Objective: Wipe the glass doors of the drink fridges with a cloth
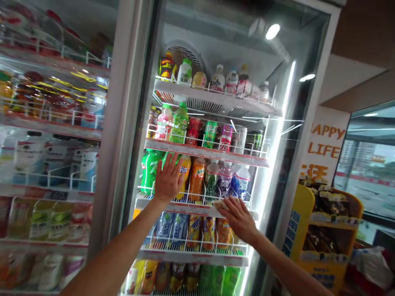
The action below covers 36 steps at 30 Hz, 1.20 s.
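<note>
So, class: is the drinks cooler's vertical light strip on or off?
On: the light strip glows bright white along its visible length.

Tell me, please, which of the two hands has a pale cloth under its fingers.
The right hand: the pale cloth shows beneath its fingers, while the left hand, higher in the picture, shows none.
</note>
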### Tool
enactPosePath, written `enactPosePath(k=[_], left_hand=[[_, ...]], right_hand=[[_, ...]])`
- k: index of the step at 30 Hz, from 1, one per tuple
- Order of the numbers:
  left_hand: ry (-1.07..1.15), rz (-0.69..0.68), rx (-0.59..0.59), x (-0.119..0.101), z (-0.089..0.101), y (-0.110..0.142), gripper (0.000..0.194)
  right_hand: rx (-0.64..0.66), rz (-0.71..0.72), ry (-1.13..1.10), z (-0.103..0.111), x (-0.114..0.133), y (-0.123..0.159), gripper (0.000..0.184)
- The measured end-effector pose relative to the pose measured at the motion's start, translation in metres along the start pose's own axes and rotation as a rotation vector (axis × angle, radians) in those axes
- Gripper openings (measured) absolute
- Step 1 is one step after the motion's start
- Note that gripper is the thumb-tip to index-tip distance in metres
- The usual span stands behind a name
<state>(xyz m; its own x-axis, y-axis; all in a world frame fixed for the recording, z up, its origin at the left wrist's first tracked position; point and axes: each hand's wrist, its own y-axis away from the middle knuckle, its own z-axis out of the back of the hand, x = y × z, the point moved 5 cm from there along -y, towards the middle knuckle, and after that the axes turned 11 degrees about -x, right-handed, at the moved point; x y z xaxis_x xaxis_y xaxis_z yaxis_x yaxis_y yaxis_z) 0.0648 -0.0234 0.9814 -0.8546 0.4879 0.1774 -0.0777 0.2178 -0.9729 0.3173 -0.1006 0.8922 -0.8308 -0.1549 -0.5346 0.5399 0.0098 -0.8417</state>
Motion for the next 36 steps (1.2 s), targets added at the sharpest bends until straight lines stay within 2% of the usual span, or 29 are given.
enactPosePath(k=[2,4,5,6,7,8,11,13,14,15,16,17,19,21,22,24,27,29,30,31,32,34,36], left_hand=[[-0.004,0.001,0.005,0.0,0.0,0.001,0.054],[-0.01,-0.003,0.007,0.0,0.0,0.002,0.053],[-0.011,-0.006,0.01,-0.001,0.0,0.003,0.053],[-0.011,-0.007,0.016,-0.001,0.0,0.004,0.053],[-0.011,-0.005,0.021,-0.002,-0.001,0.004,0.054],[-0.012,-0.004,0.025,-0.002,-0.001,0.005,0.053],[-0.014,-0.02,0.056,0.0,0.002,0.008,0.052],[-0.007,-0.067,0.11,0.005,0.007,0.013,0.052],[-0.001,-0.101,0.147,0.008,0.011,0.016,0.052],[0.003,-0.139,0.182,0.012,0.016,0.02,0.052],[0.004,-0.176,0.214,0.017,0.022,0.025,0.052],[0.001,-0.207,0.242,0.022,0.028,0.029,0.052],[-0.017,-0.24,0.294,0.032,0.039,0.041,0.052],[-0.046,-0.233,0.335,0.039,0.049,0.054,0.054],[-0.062,-0.214,0.349,0.042,0.053,0.062,0.055],[-0.095,-0.166,0.368,0.046,0.06,0.077,0.056],[-0.138,-0.116,0.398,0.052,0.073,0.098,0.056],[-0.154,-0.09,0.403,0.058,0.083,0.106,0.054],[-0.158,-0.069,0.395,0.062,0.089,0.107,0.053],[-0.159,-0.048,0.384,0.066,0.094,0.107,0.053],[-0.157,-0.027,0.369,0.069,0.099,0.106,0.053],[-0.148,0.007,0.348,0.073,0.106,0.104,0.054],[-0.147,0.043,0.332,0.074,0.11,0.103,0.054]], right_hand=[[-0.021,-0.078,0.047,-0.001,-0.036,-0.042,0.061],[-0.249,-0.368,0.151,0.007,-0.088,-0.09,0.056],[-0.31,-0.453,0.177,0.006,-0.102,-0.11,0.053],[-0.333,-0.495,0.181,0.003,-0.106,-0.124,0.052],[-0.302,-0.479,0.163,-0.002,-0.098,-0.131,0.051],[-0.232,-0.409,0.127,-0.01,-0.079,-0.131,0.051],[0.015,-0.024,-0.033,-0.034,0.01,-0.094,0.054],[0.107,0.257,-0.144,-0.04,0.055,-0.066,0.052],[0.13,0.339,-0.171,-0.042,0.063,-0.062,0.053],[0.138,0.353,-0.169,-0.042,0.058,-0.069,0.055],[0.124,0.294,-0.14,-0.042,0.043,-0.086,0.057],[0.09,0.172,-0.089,-0.041,0.021,-0.11,0.06],[-0.033,-0.163,0.019,-0.035,-0.029,-0.161,0.058],[-0.122,-0.35,0.054,-0.032,-0.051,-0.195,0.055],[-0.124,-0.357,0.036,-0.035,-0.046,-0.2,0.054],[-0.046,-0.231,-0.056,-0.045,-0.007,-0.187,0.056],[0.111,0.095,-0.246,-0.062,0.078,-0.13,0.057],[0.162,0.306,-0.356,-0.067,0.114,-0.109,0.056],[0.167,0.358,-0.382,-0.069,0.12,-0.112,0.057],[0.157,0.348,-0.382,-0.07,0.116,-0.126,0.058],[0.131,0.272,-0.354,-0.07,0.104,-0.149,0.059],[0.053,0.005,-0.257,-0.071,0.07,-0.204,0.06],[0.0,-0.148,-0.214,-0.072,0.056,-0.242,0.055]])
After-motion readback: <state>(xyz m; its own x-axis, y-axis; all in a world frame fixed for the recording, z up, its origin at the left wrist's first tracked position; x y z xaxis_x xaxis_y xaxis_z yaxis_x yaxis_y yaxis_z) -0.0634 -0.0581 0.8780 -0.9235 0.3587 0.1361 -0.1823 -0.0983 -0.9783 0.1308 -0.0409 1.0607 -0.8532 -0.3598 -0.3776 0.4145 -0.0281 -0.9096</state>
